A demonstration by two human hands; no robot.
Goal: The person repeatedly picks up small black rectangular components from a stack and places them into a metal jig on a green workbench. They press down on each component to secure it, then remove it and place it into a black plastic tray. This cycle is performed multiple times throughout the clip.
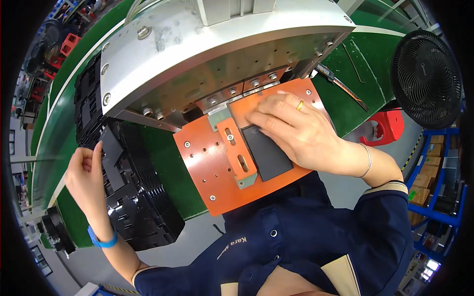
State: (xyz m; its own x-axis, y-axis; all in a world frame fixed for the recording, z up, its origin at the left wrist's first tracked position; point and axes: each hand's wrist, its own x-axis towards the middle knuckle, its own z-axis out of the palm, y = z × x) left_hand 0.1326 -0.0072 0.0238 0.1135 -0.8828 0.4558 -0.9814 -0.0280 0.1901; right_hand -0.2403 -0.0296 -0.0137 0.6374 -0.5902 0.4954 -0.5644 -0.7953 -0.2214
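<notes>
My right hand (294,128) is bent over a black flat panel (269,155) on an orange fixture plate (195,165). Its fingers are drawn together at the panel's upper edge; the thumb side lies over the panel. A slotted orange guide block (238,148) borders the panel on the left. Off to the left, my left hand (85,180) is closed, fingers curled, with one fingertip against the edge of a thin dark panel (112,148). Whether it grips this panel is hidden. Black moulded trays (143,212) are stacked beneath that panel.
A metal press frame (232,54) with bolts rises behind the fixture. Beyond it on the right lie a caliper-like tool (340,86) and a hex key (353,64) on the green tabletop (368,54). A black fan (425,79) and a red stool (382,128) stand farther right.
</notes>
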